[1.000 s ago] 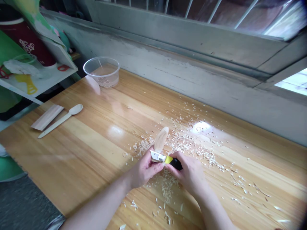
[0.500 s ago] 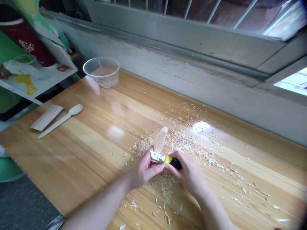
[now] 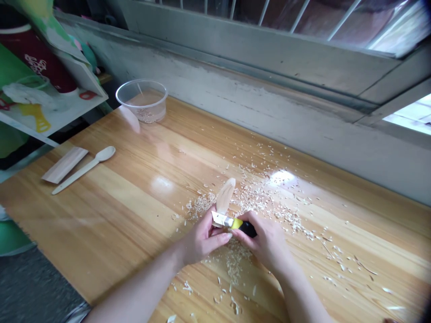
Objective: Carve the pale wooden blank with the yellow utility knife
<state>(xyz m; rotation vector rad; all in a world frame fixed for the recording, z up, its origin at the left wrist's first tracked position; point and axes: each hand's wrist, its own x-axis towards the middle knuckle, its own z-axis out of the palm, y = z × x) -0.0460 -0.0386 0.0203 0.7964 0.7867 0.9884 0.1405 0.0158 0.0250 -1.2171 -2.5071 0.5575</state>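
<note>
My left hand (image 3: 204,235) is closed around a pale piece of carved wood (image 3: 225,196), whose rounded, tapering end points up and away from me. The rest of the piece is hidden by my fingers and the blade. In my right hand (image 3: 264,235) is a utility knife (image 3: 237,223) with a black and yellow handle. Its flat metal blade lies across the wood just above my left thumb, pointing left. Both hands are close together over the table, with wood shavings (image 3: 249,197) scattered beneath and around them.
On the wooden table (image 3: 141,220), a wooden spoon (image 3: 85,169) lies at the left beside a flat wooden block (image 3: 65,165). A clear plastic bowl (image 3: 148,112) stands near the wall. A white shelf (image 3: 67,112) with a dark red cup (image 3: 40,63) adjoins the table's left edge.
The knife has shifted very slightly to the right against the wood. Otherwise both hands keep nearly the same position.
</note>
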